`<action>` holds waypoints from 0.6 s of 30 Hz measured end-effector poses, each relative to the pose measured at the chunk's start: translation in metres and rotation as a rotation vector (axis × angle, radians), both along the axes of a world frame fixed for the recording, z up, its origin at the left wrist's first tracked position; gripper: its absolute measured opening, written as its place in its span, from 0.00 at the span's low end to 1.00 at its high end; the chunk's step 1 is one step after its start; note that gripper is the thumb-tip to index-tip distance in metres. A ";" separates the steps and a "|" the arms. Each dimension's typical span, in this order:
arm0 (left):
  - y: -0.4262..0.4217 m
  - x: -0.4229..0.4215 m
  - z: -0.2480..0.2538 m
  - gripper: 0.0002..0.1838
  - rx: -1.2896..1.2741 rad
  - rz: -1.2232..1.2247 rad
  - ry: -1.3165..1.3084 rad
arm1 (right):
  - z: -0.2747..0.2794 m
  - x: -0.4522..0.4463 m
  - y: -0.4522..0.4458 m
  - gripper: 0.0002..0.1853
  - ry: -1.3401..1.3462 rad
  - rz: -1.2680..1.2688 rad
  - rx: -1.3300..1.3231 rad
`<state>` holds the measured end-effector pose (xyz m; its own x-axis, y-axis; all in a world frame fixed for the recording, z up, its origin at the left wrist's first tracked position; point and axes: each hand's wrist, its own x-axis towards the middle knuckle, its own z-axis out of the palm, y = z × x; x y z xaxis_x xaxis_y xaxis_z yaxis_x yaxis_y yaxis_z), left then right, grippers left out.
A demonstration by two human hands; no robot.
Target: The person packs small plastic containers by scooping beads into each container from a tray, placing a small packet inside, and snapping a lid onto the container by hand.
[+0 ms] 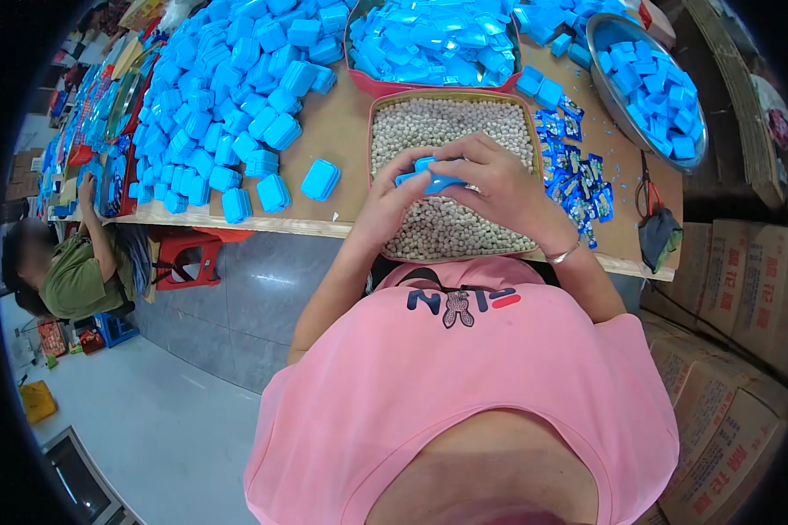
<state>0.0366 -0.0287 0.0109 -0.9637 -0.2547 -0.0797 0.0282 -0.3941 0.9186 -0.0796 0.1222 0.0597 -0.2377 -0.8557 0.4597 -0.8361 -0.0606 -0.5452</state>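
Observation:
Over a rectangular tray [376,114] full of small pale beads, both my hands hold one blue plastic piece [442,181] between them. My left hand [397,194] has its fingers curled round the left side of the piece. On its right side, my right hand [496,185] grips it with bent fingers. The fingers cover part of the piece, so its full shape is hidden. Right of the tray lie small dark-blue printed packets [576,179]. Above it, a red-rimmed container [385,86] is heaped with flat blue plastic parts.
A big pile of blue boxes [228,96] covers the table's left part. At the right are a metal bowl [602,79] of blue pieces, scissors [648,194] and cartons [744,280]. Another person [79,271] works far left near a red stool [188,258].

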 end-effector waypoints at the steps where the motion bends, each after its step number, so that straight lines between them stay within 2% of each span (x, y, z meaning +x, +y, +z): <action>1: 0.000 0.000 0.000 0.19 0.108 0.001 -0.026 | -0.002 0.000 0.000 0.19 -0.004 0.006 -0.009; 2: 0.000 0.001 -0.002 0.19 0.108 0.000 -0.028 | -0.005 0.000 0.000 0.19 -0.005 0.004 -0.010; 6: -0.006 0.003 -0.011 0.19 -0.059 -0.030 -0.017 | -0.023 0.000 -0.002 0.19 -0.533 -0.170 -0.076; 7: -0.007 0.003 -0.011 0.19 -0.059 -0.033 -0.017 | -0.025 0.000 -0.002 0.19 -0.533 -0.173 -0.076; 11: -0.003 0.003 -0.007 0.20 -0.153 -0.002 0.028 | -0.029 -0.002 0.003 0.18 -0.806 -0.180 0.089; 18: -0.003 0.005 0.000 0.20 -0.176 -0.039 -0.002 | -0.029 -0.003 0.002 0.16 -1.005 -0.118 0.012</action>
